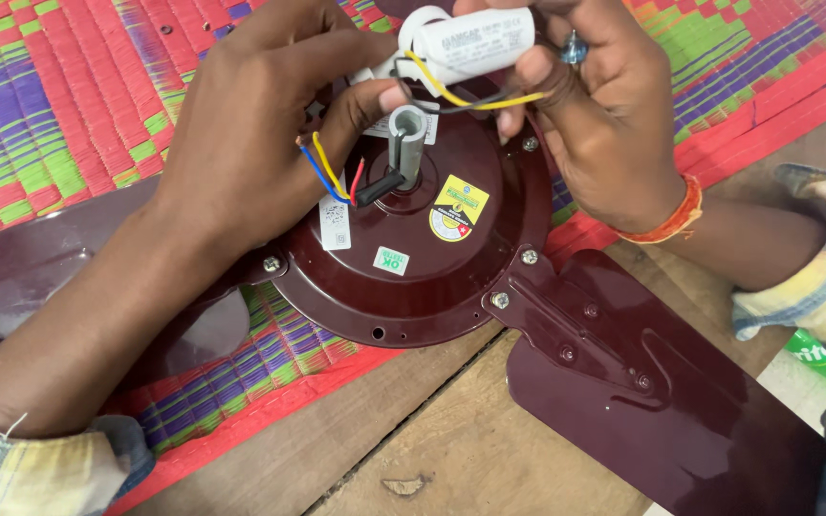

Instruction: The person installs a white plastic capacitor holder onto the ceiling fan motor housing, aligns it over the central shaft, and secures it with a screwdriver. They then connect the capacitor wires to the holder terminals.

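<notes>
Hands were both up at the top of the fan motor, pretty much crowded around the little white capacitor. Right hand had its grip closed on that capacitor, fingertips pinching the cylinder from the side, with yellow and black wires looping out underneath. Left hand was curled in too, thumb pressed near the grey shaft in the middle; couldn't really tell if it was actually pinching a wire or just resting there, since the fingers blocked the view. A bundle of blue, yellow and red leads came out just under that hand, next to a black sleeve at the shaft base. The maroon motor housing sat on a bright woven mat, which lay over a rough wooden surface, with one blade bolted on at lower right and another partly hidden under the left forearm. My guess is the capacitor was light and hard-shelled, easy to hold around the body, but those thin wires looked like the fragile bit, so better not to tug on them. The motor itself looked heavy and stiff, and the glossy paint probably slippery. Top of the capacitor and wherever its wires ended were cut off or buried behind fingers, and the stickers were too small to bother with.
</notes>
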